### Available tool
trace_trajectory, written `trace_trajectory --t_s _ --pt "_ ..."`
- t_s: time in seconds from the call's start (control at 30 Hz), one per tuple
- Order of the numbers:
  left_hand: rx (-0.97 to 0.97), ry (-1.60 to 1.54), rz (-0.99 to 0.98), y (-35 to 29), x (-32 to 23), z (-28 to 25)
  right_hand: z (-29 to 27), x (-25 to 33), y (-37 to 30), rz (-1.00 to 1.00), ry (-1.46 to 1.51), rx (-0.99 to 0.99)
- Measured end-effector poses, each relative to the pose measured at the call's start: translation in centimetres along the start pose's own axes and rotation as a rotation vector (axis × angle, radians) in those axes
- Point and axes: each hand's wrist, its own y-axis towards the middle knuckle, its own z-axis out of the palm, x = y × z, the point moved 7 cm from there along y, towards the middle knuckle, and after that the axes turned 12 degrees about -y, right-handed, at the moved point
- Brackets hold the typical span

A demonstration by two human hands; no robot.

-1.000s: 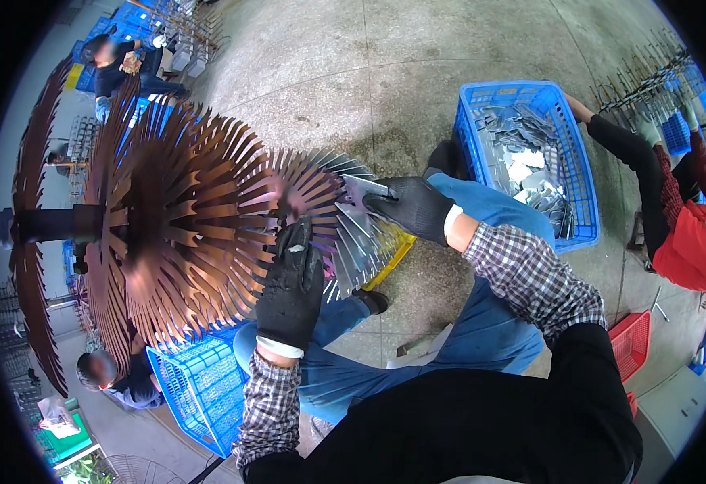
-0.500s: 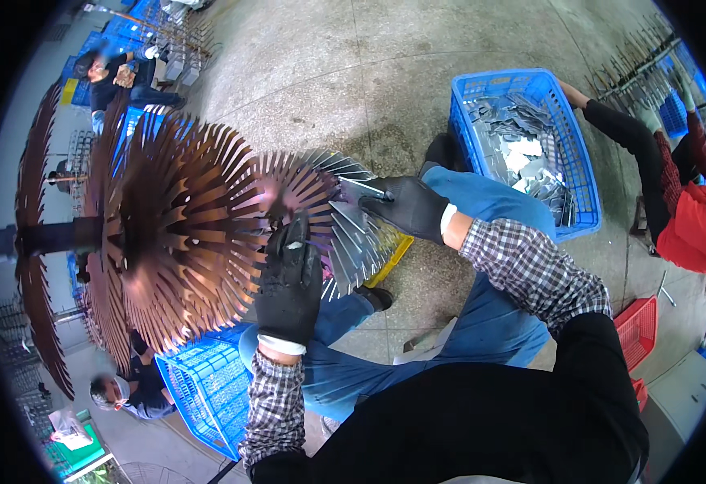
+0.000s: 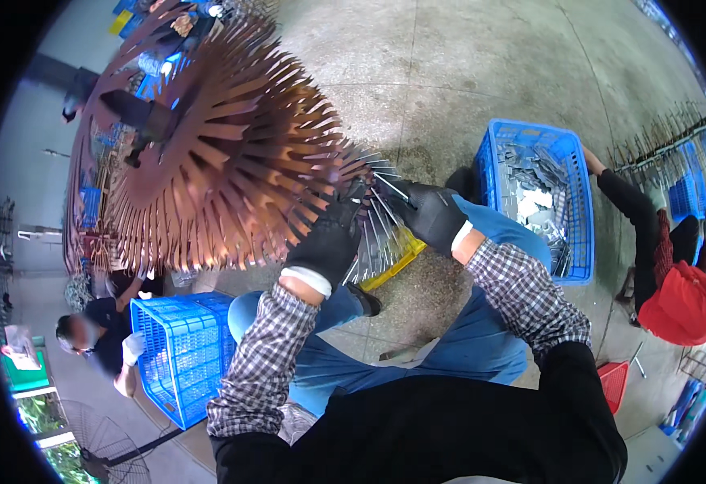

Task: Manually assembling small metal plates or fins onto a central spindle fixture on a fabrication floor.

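A large round rack (image 3: 208, 161) of copper-brown slotted discs on a dark shaft fills the upper left. Thin silver metal plates (image 3: 375, 230) fan out along its right edge, seen nearly edge-on. My right hand (image 3: 434, 218), in a black glove, is closed at that edge around a thin metal plate (image 3: 393, 189). Against the lower right fins rests my left hand (image 3: 327, 246), also black-gloved. Its fingertips are dark and lost among the fins, so I cannot make out what they grip.
At my right stands a blue crate (image 3: 580, 218) of loose silver plates. Another blue crate (image 3: 163, 363) is at lower left, beside a seated person (image 3: 99, 331). A yellow tray (image 3: 397, 266) lies below the rack. A person in red (image 3: 684, 302) is far right; a fan (image 3: 99, 444) stands lower left.
The view has swung, so the rack sits higher and shows its shaft end. My left hand has shifted right, closer to my right hand. The plate at my right fingers now appears nearly edge-on.
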Motion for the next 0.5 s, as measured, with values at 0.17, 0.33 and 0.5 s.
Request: trace_trajectory --t_s 0.17,0.33,0.5 --pt "0.008 0.095 0.036 0.2 -0.5 -0.1 -0.3 0.5 0.0 -0.078 0.047 -0.070" --pt "0.036 -0.167 0.006 -0.3 0.5 1.2 0.1 -0.2 0.0 -0.087 0.011 -0.023" --pt "0.057 -0.098 -0.060 0.3 -0.4 0.7 0.5 -1.0 -0.3 -0.077 -0.034 -0.014"
